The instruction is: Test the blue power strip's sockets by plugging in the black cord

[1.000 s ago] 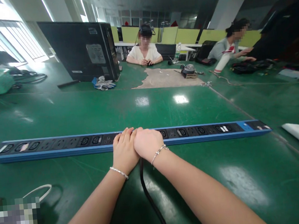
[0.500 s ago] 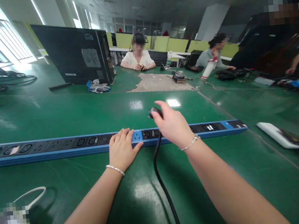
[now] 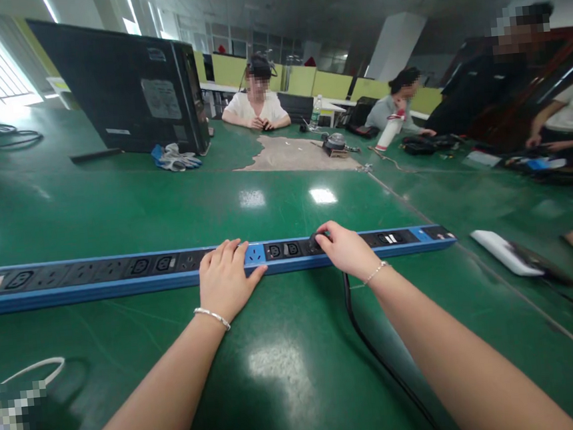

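A long blue and black power strip (image 3: 122, 289) lies across the green table. My left hand (image 3: 224, 274) rests flat over it, fingers on the sockets and thumb apart, just left of a blue socket (image 3: 255, 254). My right hand (image 3: 347, 248) pinches a black plug (image 3: 313, 241) at the strip, right of two dark sockets. Whether the plug sits in a socket cannot be made out, as my fingers cover part of it. From under this hand a black cable (image 3: 373, 348) runs down toward the lower right.
A black computer case (image 3: 125, 88) stands at the back left, gloves (image 3: 176, 158) beside it. Several people are around the table's far and right sides. A white device (image 3: 505, 253) lies right of the strip, and a white cable loop (image 3: 39, 367) is at lower left.
My right hand has brought the plug from above the strip down and right onto it, and the cable has swung right. My left hand stays on the strip. The view has shifted slightly.
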`<state>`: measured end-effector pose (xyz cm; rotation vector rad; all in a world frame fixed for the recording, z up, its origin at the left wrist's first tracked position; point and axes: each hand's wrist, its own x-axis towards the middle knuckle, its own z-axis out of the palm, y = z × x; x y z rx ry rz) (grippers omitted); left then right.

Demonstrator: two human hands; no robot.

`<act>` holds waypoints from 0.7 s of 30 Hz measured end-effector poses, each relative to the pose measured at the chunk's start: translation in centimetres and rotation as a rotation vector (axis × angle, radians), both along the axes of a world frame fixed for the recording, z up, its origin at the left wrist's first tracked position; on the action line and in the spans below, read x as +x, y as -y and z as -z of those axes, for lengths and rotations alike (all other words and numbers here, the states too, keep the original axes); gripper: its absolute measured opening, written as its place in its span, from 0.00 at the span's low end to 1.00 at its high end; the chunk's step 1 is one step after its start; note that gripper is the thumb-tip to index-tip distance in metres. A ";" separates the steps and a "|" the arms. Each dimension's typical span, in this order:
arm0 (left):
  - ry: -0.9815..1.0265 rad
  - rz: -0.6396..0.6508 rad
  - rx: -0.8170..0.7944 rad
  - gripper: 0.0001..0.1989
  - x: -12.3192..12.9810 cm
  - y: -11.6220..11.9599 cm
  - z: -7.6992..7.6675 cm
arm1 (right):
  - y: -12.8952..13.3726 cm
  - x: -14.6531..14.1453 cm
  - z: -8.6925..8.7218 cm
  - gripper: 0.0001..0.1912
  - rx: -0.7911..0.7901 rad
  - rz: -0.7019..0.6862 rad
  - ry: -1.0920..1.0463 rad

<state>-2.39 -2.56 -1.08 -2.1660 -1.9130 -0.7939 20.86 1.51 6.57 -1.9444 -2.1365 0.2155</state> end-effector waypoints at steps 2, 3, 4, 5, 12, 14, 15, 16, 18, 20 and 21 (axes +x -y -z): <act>0.008 0.004 -0.010 0.28 0.0 0.0 0.0 | -0.4 -0.6 0.0 0.13 -0.002 0.020 0.067; 0.013 0.006 -0.015 0.29 0.0 0.0 -0.1 | -0.5 -0.8 -0.1 0.13 -0.005 0.025 0.097; 0.019 0.008 -0.019 0.29 0.0 0.0 -0.1 | -0.6 -0.9 -0.1 0.13 -0.011 0.027 0.120; 0.023 0.009 -0.022 0.29 0.0 0.0 -0.1 | -0.7 -1.0 -0.2 0.13 -0.017 0.024 0.136; 0.008 -0.005 -0.012 0.29 0.0 -0.1 0.0 | -0.5 -1.6 -0.4 0.13 -0.016 -0.002 0.188; -0.006 -0.007 -0.013 0.29 0.1 0.0 0.0 | -0.4 -1.8 -0.5 0.13 -0.037 -0.003 0.203; -0.013 -0.008 -0.013 0.28 0.1 0.0 -0.1 | -0.3 -2.0 -0.6 0.13 -0.049 -0.002 0.212; -0.018 -0.009 -0.013 0.28 0.1 0.0 -0.1 | -0.3 -2.1 -0.7 0.14 -0.060 -0.001 0.222; -0.022 -0.013 -0.009 0.28 0.1 0.1 -0.2 | -0.1 -2.4 -0.7 0.15 -0.067 0.007 0.242; -0.021 -0.013 -0.003 0.28 0.1 0.1 -0.2 | 0.0 -2.7 -0.8 0.15 -0.060 0.021 0.261; -0.022 -0.013 -0.002 0.28 0.1 0.1 -0.2 | 0.1 -2.9 -0.8 0.15 -0.056 0.028 0.268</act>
